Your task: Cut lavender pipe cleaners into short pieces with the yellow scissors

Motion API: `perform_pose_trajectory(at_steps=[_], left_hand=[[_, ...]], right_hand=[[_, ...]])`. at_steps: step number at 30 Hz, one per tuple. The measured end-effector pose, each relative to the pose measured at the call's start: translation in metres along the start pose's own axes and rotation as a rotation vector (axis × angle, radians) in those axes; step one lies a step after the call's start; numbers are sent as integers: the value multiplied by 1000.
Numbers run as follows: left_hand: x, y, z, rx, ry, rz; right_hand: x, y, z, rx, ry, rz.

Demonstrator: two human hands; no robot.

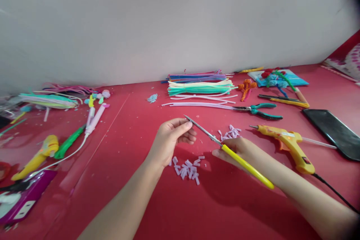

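My right hand [239, 150] grips a pair of scissors [243, 165] with yellow handles, its long metal blades pointing up and left. My left hand [176, 135] is closed in a pinch at the blade tips; whatever lies between thumb and forefinger is too small or hidden to make out. Below, between both hands, a loose pile of short lilac pipe cleaner pieces [188, 170] lies on the red table [157, 210]. A second heap of lilac pieces [232, 132] sits just behind my right hand, partly covered by it.
Pipe cleaner bundles [199, 87] lie at the back by the white wall, with pliers [261, 110] in front. On the right are a yellow glue gun [289, 144] and a black phone [333, 131]. Leftward lie a yellow tool [39, 157], a green-handled tool [70, 142] and a purple box [29, 197].
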State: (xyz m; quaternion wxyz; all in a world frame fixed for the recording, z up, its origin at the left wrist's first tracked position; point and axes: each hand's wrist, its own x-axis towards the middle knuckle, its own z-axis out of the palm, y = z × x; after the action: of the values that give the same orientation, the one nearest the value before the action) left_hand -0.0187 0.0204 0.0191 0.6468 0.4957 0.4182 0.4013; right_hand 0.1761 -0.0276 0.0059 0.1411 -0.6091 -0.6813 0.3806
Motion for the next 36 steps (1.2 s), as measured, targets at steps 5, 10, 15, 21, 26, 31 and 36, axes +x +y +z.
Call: perform_pose_trajectory(at_steps=[5, 10, 15, 21, 26, 31, 36], left_hand=[[-1, 1, 0, 31, 51, 14], [-2, 3, -3, 35, 49, 27], [-2, 3, -3, 42, 31, 54], [-1, 1, -4, 46, 8, 71], [-1, -1, -5, 47, 12, 46], [0, -2, -6, 46, 20, 43], [1, -1, -6, 35, 26, 42]], right_hand=[[-7, -7, -3, 106, -91, -22], [-17, -18, -12, 189, -209, -25], [-17, -13, -9, 133, -128, -22], [-13, -6, -3, 34, -84, -46], [-11, -3, 0, -6, -65, -38], [-8, 2, 6, -16, -68, -15], [-5, 3, 9, 11, -75, -5]])
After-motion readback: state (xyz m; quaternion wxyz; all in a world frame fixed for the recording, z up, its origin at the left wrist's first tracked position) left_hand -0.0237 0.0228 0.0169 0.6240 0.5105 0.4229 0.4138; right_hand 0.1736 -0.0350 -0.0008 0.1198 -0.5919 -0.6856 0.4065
